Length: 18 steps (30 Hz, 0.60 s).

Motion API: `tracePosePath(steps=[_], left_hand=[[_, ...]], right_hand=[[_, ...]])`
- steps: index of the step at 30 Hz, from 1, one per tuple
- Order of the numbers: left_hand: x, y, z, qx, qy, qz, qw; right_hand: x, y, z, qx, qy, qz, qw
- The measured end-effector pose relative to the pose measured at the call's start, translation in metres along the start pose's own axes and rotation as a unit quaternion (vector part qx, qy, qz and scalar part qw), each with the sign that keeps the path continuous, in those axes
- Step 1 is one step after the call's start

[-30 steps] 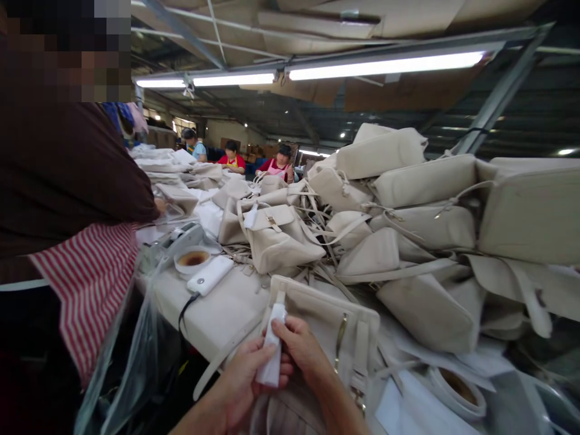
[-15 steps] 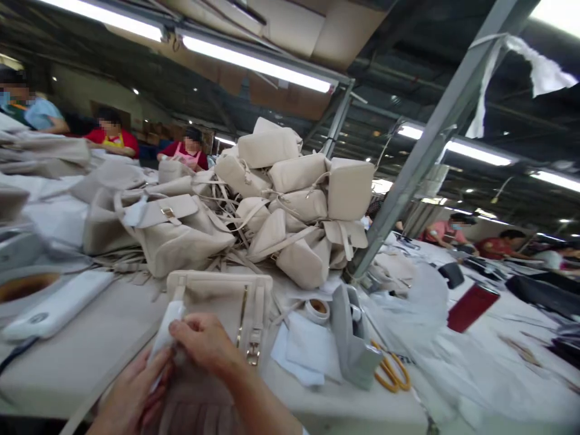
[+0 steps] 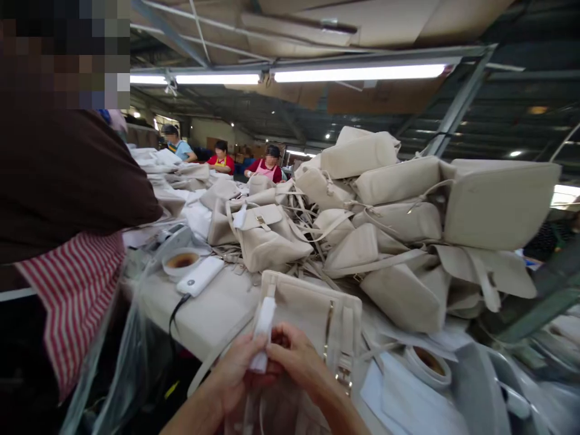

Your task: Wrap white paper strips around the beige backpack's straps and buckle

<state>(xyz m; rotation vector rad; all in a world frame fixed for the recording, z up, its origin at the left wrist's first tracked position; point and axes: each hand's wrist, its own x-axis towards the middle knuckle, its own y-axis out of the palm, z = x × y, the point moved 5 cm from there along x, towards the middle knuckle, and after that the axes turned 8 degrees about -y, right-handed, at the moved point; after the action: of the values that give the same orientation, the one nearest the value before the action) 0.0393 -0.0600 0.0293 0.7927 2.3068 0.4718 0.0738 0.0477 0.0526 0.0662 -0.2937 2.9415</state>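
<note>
A beige bag (image 3: 301, 300) lies before me on the table, with a gold zipper (image 3: 328, 329) and a buckled strap (image 3: 347, 338) on its right side. Along its left edge runs a strap wrapped in a white strip (image 3: 265, 320), which looks like paper or foam. My left hand (image 3: 238, 365) is closed round the strip's lower end, thumb on top. Close against it, my right hand (image 3: 294, 357) pinches the same strip from the right. Its fingertips are partly hidden behind the strip and the left hand.
Beyond lies a heap of beige bags (image 3: 399, 223). A white power bank (image 3: 200, 277) with a black cable and a tape roll (image 3: 181, 261) are at left. Another tape roll (image 3: 428, 365) and white sheets (image 3: 414, 396) sit at right. A co-worker in a striped apron (image 3: 81, 302) stands close on the left.
My view has swung left, bringing the co-worker at the left into sight; the scissors and red box have left view. My right hand has slid lower along the white strip, beside the left.
</note>
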Motion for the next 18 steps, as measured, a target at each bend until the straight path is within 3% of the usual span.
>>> tracePosePath(steps=[8,10,14,18], left_hand=[[0.000,0.002,-0.004,-0.031,0.004,0.057,0.998],[-0.001,0.002,-0.004,-0.036,0.004,0.060,0.998],[0.005,-0.002,0.002,-0.048,0.009,0.056,0.997],[0.022,-0.008,0.009,-0.065,0.009,0.122,0.990]], right_hand=[[0.007,0.008,-0.013,-0.110,-0.077,-0.061,0.989],[0.008,0.010,-0.013,-0.081,-0.076,-0.041,0.993],[0.008,0.012,-0.010,0.058,-0.034,0.061,0.996],[0.012,0.012,-0.025,0.075,-0.015,0.076,0.994]])
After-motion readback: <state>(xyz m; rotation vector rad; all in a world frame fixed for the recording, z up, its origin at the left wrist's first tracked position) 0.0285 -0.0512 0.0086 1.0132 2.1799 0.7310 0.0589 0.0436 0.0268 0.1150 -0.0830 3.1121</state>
